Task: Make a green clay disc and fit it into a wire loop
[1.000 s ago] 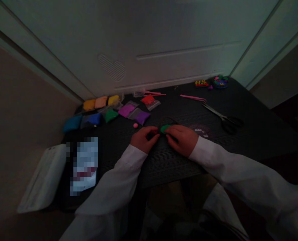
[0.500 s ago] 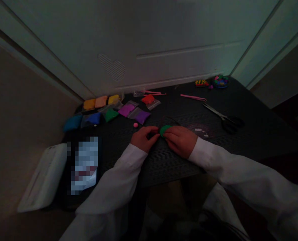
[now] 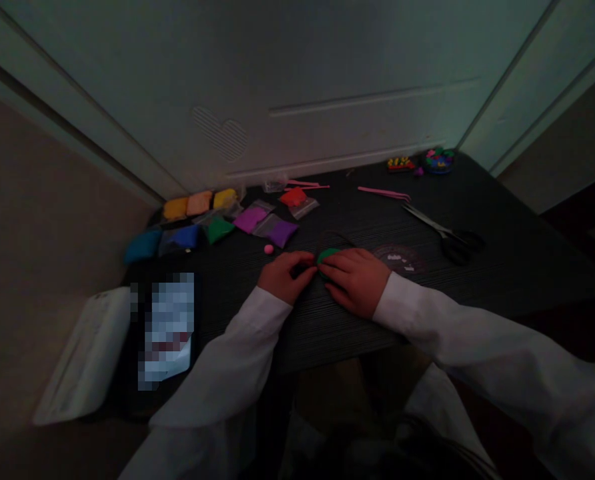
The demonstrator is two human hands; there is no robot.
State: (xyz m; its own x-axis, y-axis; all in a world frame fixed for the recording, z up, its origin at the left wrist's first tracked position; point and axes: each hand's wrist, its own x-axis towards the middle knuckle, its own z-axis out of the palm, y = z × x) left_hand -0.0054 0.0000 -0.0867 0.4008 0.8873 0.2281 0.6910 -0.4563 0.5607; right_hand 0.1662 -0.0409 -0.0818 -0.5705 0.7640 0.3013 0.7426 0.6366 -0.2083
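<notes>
On the dark counter (image 3: 527, 260), the right hand (image 3: 361, 281) spreads over a green disc (image 3: 327, 254), the left hand (image 3: 283, 276) curls beside it; whether either's fingers clamp it I cannot tell.

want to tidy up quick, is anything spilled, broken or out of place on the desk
Nothing looks plainly spilled or broken, though the picture is dim. One mildly odd thing: a small pink ball lies loose near the purple packet, outside any bag, while most nearby colours are bagged.

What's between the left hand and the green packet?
A small pink ball lies between the left hand and the green packet, in the head view.
</notes>
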